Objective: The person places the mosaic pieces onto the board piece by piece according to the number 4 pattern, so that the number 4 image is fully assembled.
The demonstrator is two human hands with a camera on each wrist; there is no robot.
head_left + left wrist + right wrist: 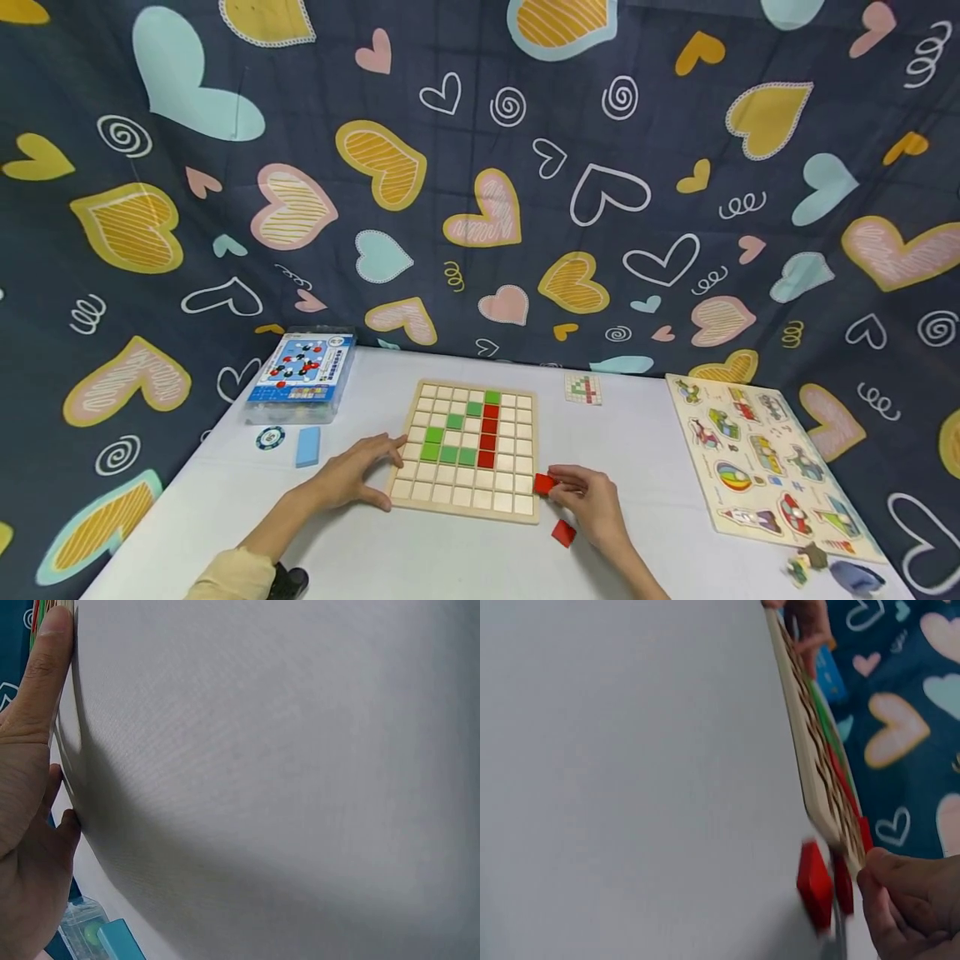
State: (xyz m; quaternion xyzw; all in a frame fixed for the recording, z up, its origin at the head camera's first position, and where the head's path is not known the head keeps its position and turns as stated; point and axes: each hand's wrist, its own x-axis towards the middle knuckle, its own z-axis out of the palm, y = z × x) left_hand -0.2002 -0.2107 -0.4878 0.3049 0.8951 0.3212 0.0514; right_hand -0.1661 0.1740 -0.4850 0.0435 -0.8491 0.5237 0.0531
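A square wooden grid board (463, 505) holds cream tiles, with several green tiles (447, 455) and a column of red tiles (488, 426) among them. My left hand (352, 475) rests against the board's left edge, thumb near the front corner. In the left wrist view its thumb (46, 675) lies straight along the edge. At the board's right edge my right hand (588, 500) pinches a red tile (544, 484) between thumb and fingers. A loose red tile (564, 533) lies on the table beside that hand, and shows blurred in the right wrist view.
A small pattern card (582, 388) lies behind the board. At the left are a boxed molecule set (302, 375), a round chip (271, 438) and a blue block (307, 447). A wooden picture puzzle (772, 467) and small figures (806, 562) occupy the right.
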